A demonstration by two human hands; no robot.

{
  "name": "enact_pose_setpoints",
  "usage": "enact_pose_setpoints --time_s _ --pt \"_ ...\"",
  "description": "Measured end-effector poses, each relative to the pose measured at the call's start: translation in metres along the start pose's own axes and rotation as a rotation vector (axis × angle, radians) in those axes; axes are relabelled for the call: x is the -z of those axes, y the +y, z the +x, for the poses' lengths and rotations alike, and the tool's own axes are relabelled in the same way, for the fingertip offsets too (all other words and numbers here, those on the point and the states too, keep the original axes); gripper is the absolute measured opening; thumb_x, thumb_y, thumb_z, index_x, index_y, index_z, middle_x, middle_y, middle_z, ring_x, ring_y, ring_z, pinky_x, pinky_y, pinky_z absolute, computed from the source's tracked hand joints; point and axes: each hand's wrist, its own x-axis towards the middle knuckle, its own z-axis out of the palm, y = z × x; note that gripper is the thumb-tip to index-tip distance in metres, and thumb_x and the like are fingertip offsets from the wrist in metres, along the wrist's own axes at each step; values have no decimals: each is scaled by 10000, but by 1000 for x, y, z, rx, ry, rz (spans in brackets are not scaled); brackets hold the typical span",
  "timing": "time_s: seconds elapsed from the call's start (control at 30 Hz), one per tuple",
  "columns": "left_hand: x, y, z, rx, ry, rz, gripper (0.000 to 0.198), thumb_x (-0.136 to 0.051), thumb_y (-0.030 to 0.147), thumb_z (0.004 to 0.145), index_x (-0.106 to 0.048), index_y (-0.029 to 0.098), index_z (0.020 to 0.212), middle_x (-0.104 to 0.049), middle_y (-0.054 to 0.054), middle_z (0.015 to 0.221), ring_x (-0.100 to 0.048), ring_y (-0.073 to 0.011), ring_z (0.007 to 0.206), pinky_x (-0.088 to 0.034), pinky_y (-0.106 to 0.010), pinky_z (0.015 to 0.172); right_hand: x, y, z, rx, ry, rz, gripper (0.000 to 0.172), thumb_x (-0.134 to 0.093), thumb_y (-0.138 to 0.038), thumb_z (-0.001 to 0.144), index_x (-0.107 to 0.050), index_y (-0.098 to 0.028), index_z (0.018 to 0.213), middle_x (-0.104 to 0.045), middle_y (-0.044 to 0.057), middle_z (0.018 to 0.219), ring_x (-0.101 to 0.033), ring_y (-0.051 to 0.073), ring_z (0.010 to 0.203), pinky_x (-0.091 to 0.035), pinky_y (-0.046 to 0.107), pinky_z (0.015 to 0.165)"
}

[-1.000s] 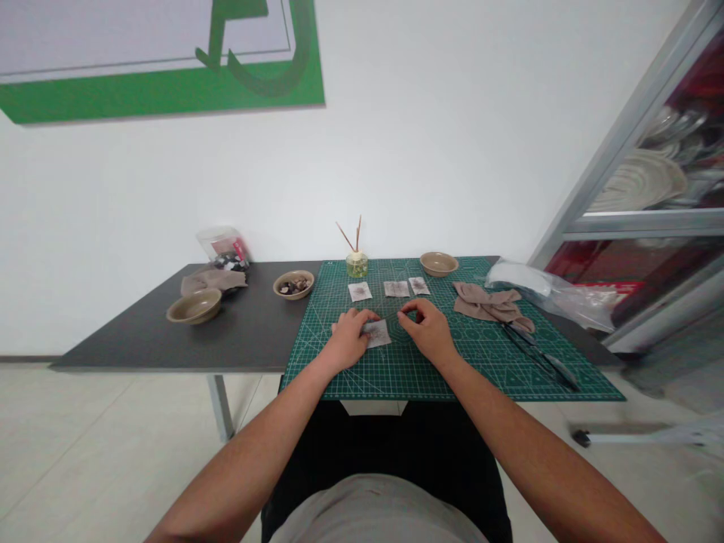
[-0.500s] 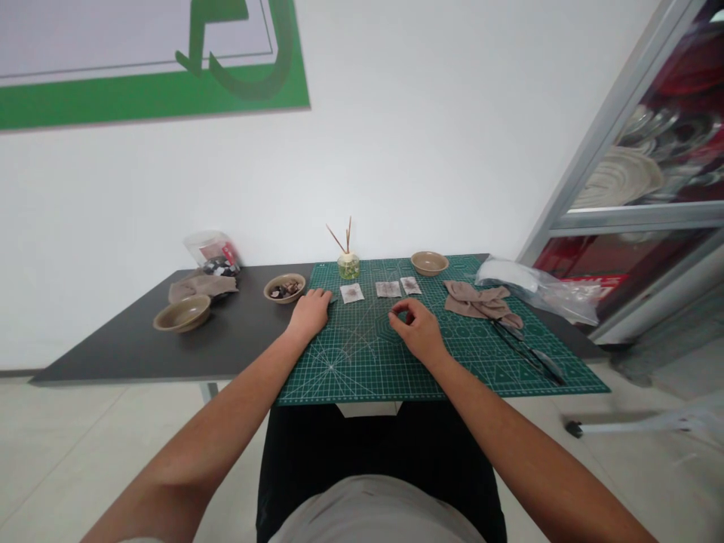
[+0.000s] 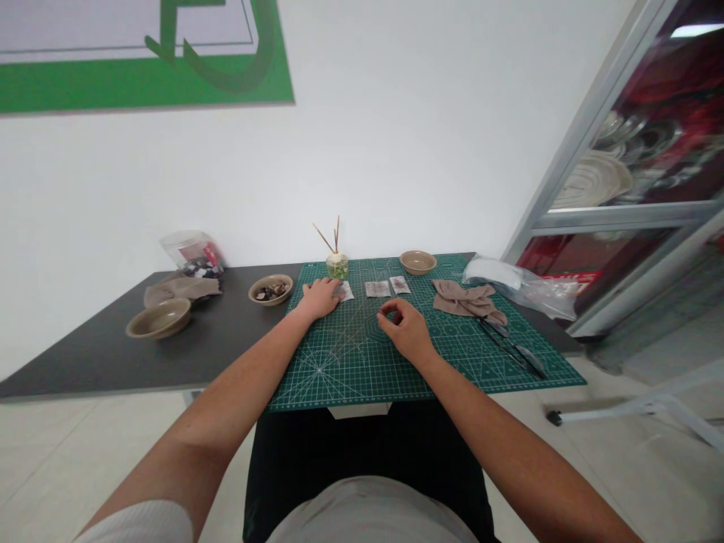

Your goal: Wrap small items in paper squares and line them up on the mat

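The patterned paper piece (image 3: 348, 292) lies at two o'clock from the nearer left hand (image 3: 321, 299), fingers extended, hold unclear; right hand (image 3: 403, 326) half-curled, contents unclear.

Packets (image 3: 377, 289): matt, paper-like
Mat (image 3: 351, 377): smooth, matt plastic
Counter (image 3: 226, 339): smooth, matt
Cloth (image 3: 462, 298): matt, wrinkled fabric
Bag (image 3: 517, 283): clear, glossy plastic
Sticks (image 3: 338, 234): matt wood

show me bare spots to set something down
Bare: the green mat between your left forearm and right hand; the dark tabletop between the leftmost bowl and the mat. Crowded: around the diffuser, paper squares and left hand.
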Motion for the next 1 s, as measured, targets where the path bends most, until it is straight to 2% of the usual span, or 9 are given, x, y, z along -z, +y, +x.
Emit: enact_pose_setpoints --time_s 0.1,0.23,0.33,0.47,0.53,0.6,0.73,0.87,1.0 --pt "1 1 7 4 98 -115 502 -573 301 809 -479 265 1301 -536 -103 1293 -493 -306 1184 -408 -500 956 0 0 0 -14 6 15 144 -605 -317 743 -615 -206 835 -659 9 792 -491 134 576 -406 279 597" --pt "7 1 4 -51 277 -149 384 -455 149 830 -554 202 1197 -568 -100 1214 -535 -218 1124 -430 -346 967 1 -1 0 -28 11 25 149 -610 -315 746 -612 -207 848 -665 7 792 -494 135 571 -405 279 590" --pt "12 3 -9 -192 109 9 306 -450 141 802 -647 230 1019 -621 -76 1092 -564 -230 1075 -441 -355 924 1 -2 0 -32 15 25 152 -613 -311 746 -610 -206 857 -669 6 797 -492 134 572 -408 278 594" --pt "22 13 -20 -213 -27 117 271 -546 368 778 -670 252 989 -649 -50 1070 -586 -267 1045 -436 -410 912 1 -3 0 -28 5 19 150 -615 -310 744 -609 -202 849 -671 7 802 -496 131 573 -410 279 601" --pt "24 21 -16 -183 5 117 321 -468 415 839 -664 249 1030 -649 -59 1111 -569 -277 1098 -428 -419 930 0 -3 0 -25 9 21 152 -614 -311 744 -609 -201 849 -673 10 807 -501 131 576 -411 278 603" --pt "20 32 -6 -178 67 85 420 -417 421 882 -581 220 1212 -606 -96 1231 -546 -273 1158 -420 -405 960 0 -3 0 -27 31 26 157 -610 -316 746 -610 -201 853 -675 13 806 -505 133 574 -415 280 606" --pt "1 54 17 -319 -36 -10 539 -447 409 898 -392 251 1411 -374 -78 1501 -421 -246 1325 -361 -351 1048 2 -2 1 -42 130 47 176 -596 -340 748 -606 -199 853 -667 20 799 -499 136 567 -427 286 610" --pt "-15 69 29 -353 -82 -44 505 -449 395 909 -422 246 1391 -479 -93 1421 -447 -249 1299 -358 -371 1050 4 2 2 -89 225 111 215 -589 -365 748 -594 -194 879 -648 16 796 -477 130 561 -420 273 582" --pt "-16 69 30 -366 -7 -8 445 -485 416 891 -550 201 1275 -609 -119 1228 -549 -254 1149 -410 -356 982 3 6 3 -157 252 191 241 -602 -383 740 -583 -194 889 -624 10 797 -454 122 555 -412 263 562"
